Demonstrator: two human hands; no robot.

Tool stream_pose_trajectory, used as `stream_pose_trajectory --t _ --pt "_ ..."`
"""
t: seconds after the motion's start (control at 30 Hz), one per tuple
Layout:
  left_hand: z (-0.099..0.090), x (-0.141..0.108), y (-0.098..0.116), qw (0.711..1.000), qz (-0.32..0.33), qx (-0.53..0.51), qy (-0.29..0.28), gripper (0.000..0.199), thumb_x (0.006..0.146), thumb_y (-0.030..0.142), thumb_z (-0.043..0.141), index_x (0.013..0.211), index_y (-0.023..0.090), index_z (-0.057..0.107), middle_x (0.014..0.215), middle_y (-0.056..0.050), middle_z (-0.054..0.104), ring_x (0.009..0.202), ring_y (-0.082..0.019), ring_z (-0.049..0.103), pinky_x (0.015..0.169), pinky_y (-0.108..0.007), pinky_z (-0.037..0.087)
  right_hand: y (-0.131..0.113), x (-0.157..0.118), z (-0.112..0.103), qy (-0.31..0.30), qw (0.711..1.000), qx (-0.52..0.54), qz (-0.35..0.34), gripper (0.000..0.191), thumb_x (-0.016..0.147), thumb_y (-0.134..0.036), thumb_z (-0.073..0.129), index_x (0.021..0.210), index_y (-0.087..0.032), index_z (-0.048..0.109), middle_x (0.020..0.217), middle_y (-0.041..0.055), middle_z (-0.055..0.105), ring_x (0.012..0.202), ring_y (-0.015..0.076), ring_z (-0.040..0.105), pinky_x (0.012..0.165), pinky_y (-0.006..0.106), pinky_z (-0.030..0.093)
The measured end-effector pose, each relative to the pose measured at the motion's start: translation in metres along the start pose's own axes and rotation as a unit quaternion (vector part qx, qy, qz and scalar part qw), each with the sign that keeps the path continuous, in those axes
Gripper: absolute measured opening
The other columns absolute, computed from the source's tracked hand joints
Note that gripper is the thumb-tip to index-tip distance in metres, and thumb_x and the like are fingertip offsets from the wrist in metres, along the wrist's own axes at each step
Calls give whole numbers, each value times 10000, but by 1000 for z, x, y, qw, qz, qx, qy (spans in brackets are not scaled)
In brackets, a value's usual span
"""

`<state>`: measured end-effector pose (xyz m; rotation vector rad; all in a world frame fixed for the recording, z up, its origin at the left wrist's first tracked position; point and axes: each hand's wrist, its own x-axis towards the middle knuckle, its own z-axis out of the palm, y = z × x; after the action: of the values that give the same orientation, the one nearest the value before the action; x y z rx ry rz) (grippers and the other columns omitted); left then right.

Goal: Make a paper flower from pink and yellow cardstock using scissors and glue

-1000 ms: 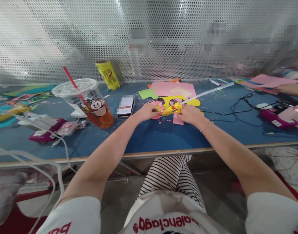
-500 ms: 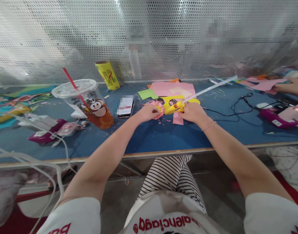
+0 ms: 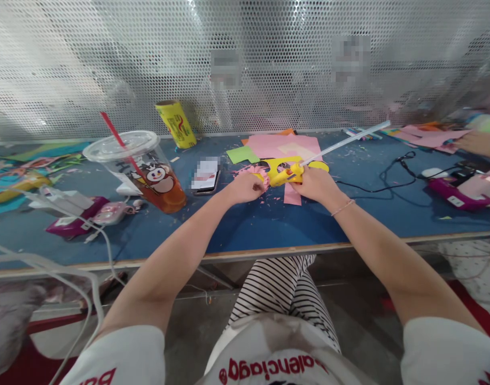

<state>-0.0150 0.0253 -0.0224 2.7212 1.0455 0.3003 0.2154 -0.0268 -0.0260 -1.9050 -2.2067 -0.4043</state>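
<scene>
My left hand [image 3: 248, 187] is closed on a pink paper flower [image 3: 264, 175] with a yellow centre, just above the blue tabletop. In my right hand [image 3: 315, 183] is a yellow hot glue gun [image 3: 287, 175], its nozzle pointing left at the flower. A long clear glue stick [image 3: 349, 140] sticks out of its back, up and to the right. Beneath the hands lie yellow paper with round holes [image 3: 271, 164] and a strip of pink paper [image 3: 293, 194]. My fingers partly hide the flower and the gun's handle.
Pink sheets [image 3: 282, 144] and a green piece [image 3: 243, 155] lie behind my hands. To the left are a phone [image 3: 205, 175], a big drink cup [image 3: 156, 182] and a yellow can [image 3: 177, 124]. A black cable [image 3: 373, 188] runs right, towards a purple power strip [image 3: 457, 195] and another person's hand [image 3: 479, 144].
My left hand has turned slightly with the flower, hiding more of its yellow centre. The glue gun has tilted a little, its nozzle staying near the flower. The other person's hand has shifted.
</scene>
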Motion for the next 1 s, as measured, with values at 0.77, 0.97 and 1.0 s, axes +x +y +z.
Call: stream_pose_trajectory --t 0.77,0.97,1.0 --pt "0 4 24 989 -38 138 -48 213 687 98 517 769 126 712 804 -103 698 810 -209 629 674 -294 409 20 2 0 58 993 86 62 590 817 -603 485 1104 -99 592 962 177 682 848 293 648 705 367 466" --pt "0 0 12 992 -8 123 -23 181 711 149 515 734 151 695 777 -75 696 760 -182 615 652 -280 399 22 0 -9 71 987 101 102 556 810 -554 505 1118 -98 585 917 174 692 838 302 655 685 378 490" --pt "-1 -1 11 992 -6 123 -31 181 712 149 515 749 154 692 784 -72 697 759 -179 615 646 -276 397 22 0 -11 70 987 102 104 520 819 -520 502 1117 -102 587 924 172 693 846 299 656 688 377 493"
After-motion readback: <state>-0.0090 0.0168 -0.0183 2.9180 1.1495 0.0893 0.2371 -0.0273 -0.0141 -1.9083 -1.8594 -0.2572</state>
